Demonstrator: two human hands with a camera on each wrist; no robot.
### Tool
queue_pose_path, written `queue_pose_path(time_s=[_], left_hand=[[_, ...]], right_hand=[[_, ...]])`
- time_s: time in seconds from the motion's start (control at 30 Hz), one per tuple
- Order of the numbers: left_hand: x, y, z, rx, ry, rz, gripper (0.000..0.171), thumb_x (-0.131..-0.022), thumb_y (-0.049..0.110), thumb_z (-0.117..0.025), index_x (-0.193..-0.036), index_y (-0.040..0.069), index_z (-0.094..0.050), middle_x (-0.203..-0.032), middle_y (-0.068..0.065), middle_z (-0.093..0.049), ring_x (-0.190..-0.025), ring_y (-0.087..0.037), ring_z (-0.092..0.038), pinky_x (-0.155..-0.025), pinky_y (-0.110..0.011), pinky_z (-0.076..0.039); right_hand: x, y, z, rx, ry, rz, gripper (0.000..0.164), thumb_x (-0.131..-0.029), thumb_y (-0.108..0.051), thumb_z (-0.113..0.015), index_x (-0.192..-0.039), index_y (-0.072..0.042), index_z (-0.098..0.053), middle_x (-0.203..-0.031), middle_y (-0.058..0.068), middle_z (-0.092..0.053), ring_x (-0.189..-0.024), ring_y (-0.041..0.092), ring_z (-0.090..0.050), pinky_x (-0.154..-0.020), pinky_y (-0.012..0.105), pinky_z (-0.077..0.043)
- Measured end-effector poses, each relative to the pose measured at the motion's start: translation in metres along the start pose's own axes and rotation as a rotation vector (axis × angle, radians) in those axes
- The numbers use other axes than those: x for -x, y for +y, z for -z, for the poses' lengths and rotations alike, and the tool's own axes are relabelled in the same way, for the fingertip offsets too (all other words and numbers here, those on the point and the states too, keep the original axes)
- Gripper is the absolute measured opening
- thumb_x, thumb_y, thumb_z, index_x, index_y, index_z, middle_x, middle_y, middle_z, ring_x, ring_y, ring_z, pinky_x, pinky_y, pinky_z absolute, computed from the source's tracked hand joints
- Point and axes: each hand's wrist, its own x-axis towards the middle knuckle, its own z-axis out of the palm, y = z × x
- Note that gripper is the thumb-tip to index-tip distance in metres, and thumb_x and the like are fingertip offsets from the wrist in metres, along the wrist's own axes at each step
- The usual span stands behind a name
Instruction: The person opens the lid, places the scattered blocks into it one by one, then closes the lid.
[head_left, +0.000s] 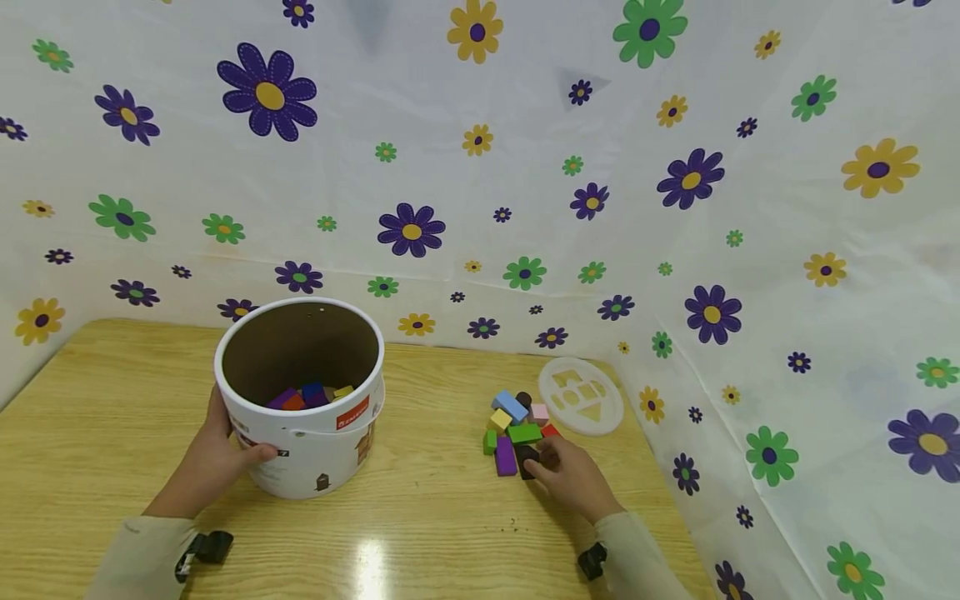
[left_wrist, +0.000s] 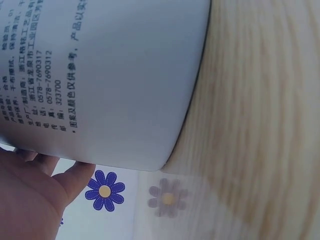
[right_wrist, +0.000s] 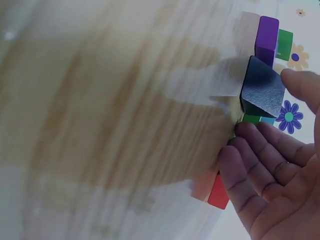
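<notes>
Flowered sheeting (head_left: 525, 125) behind wooden table (head_left: 427, 508); left hand (head_left: 212, 460) grips bucket (head_left: 311, 462), right hand (head_left: 572, 477) at black block (right_wrist: 261, 91), can't tell if pinching

The right hand (right_wrist: 280, 175) has its thumb at a black block's (right_wrist: 262, 90) edge, its curved fingers just beside another edge. A purple block (right_wrist: 267, 37), a green block (right_wrist: 284, 45) and a red block (right_wrist: 218, 193) stand near on the wooden table (right_wrist: 110, 100).

Flowered white sheeting (head_left: 525, 92), perhaps plastic, hangs behind a glossy wooden table (head_left: 435, 533)
</notes>
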Motion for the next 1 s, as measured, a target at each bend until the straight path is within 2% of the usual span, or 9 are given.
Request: queue_pose_path(time_s=[0.27, 0.67, 0.87, 1.0], left_hand=[[-0.0007, 0.0001, 0.0002, 0.008, -0.003, 0.017, 0.116, -0.093, 0.025, -0.079, -0.162, 0.045, 0.012, -0.171, -0.020, -0.005, -0.150, -0.060, -0.010, -0.108, -0.087, -0.010], [-0.0015, 0.0001, 0.0011, -0.006, -0.002, 0.026, 0.117, -0.092, 0.025, -0.080, -0.161, 0.047, 0.013, -0.170, -0.022, -0.006, -0.148, -0.062, -0.013, -0.107, -0.088, -0.012], [-0.0010, 0.0017, 0.0002, -0.004, -0.007, 0.018, 0.116, -0.093, 0.025, -0.079, -0.161, 0.046, 0.013, -0.170, -0.022, -0.006, -0.148, -0.063, -0.014, -0.106, -0.088, -0.013], [-0.0007, 0.0027, 0.0002, 0.000, -0.007, 0.013, 0.116, -0.093, 0.024, -0.078, -0.161, 0.046, 0.013, -0.170, -0.022, -0.007, -0.148, -0.063, -0.014, -0.106, -0.088, -0.013]], right_hand=[[-0.0052, -0.0023, -0.0014, 0.071, 0.014, -0.003, 0.026, -0.095, -0.033, -0.076, -0.107, -0.011, -0.072, -0.097, -0.001, -0.071, -0.088, 0.012, -0.064, -0.082, 0.042, -0.058], [-0.0079, -0.0093, -0.0022, 0.119, 0.002, -0.043, 0.032, -0.094, -0.039, -0.076, -0.108, -0.011, -0.074, -0.098, -0.001, -0.070, -0.087, 0.014, -0.064, -0.082, 0.042, -0.058], [-0.0050, -0.0075, -0.0021, 0.119, 0.002, 0.009, 0.027, -0.094, -0.027, -0.077, -0.113, -0.009, -0.074, -0.108, 0.005, -0.071, -0.099, 0.021, -0.067, -0.090, 0.048, -0.058], [-0.0036, -0.0035, -0.0008, 0.109, -0.015, 0.060, 0.031, -0.092, -0.019, -0.077, -0.121, -0.009, -0.072, -0.112, 0.006, -0.070, -0.105, 0.024, -0.066, -0.094, 0.050, -0.057]])
